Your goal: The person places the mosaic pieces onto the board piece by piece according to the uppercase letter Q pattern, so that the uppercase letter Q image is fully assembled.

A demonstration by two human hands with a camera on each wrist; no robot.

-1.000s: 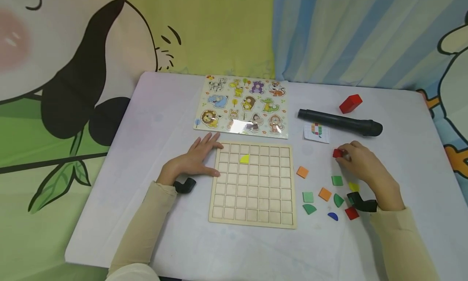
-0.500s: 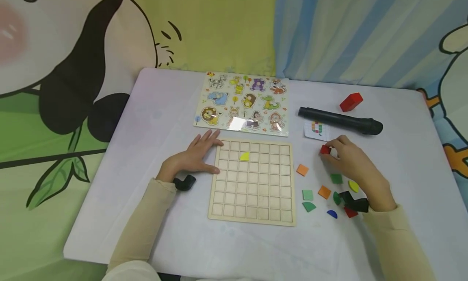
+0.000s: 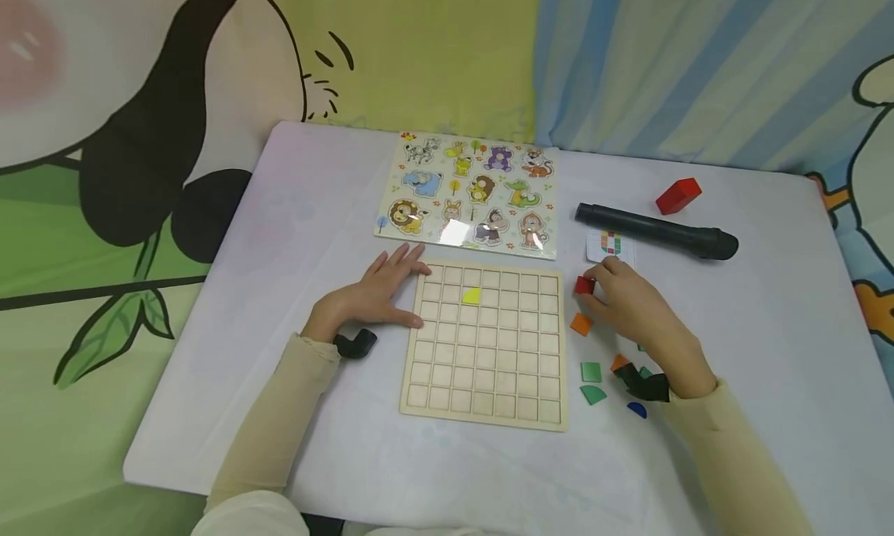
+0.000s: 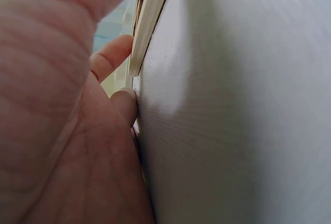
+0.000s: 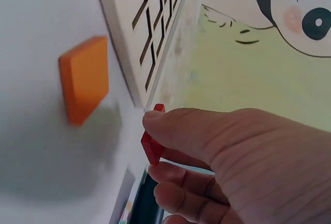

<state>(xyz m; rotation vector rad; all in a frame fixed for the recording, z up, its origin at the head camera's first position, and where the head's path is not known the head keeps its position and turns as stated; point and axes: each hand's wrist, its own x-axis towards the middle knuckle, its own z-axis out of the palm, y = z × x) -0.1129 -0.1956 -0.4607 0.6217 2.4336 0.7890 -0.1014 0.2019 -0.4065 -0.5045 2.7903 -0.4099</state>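
Observation:
Between thumb and fingers my right hand (image 3: 632, 303) pinches a red square tile (image 3: 584, 285), just off the right edge of a wooden grid board (image 3: 483, 357). In the right wrist view the red tile (image 5: 153, 144) shows edge-on under the thumb, near the board's corner. An orange square tile (image 3: 580, 324) lies on the table below that hand. One yellow quarter-circle tile (image 3: 472, 296) sits in a cell of the board's second row. My left hand (image 3: 377, 292) rests at the board's left edge, fingers spread, thumb and a fingertip touching the frame.
Green square (image 3: 590, 372), green quarter-circle (image 3: 594, 395) and blue half-circle (image 3: 637, 409) tiles lie right of the board; others are partly hidden by the right wrist. Behind are an animal puzzle (image 3: 466, 195), a pattern card (image 3: 610, 244), a black microphone (image 3: 656, 231) and a red block (image 3: 679, 196).
My right hand has carried the red tile leftward, from beyond the loose tiles to beside the board. The left hand stays at the board's edge. The head view has shifted slightly.

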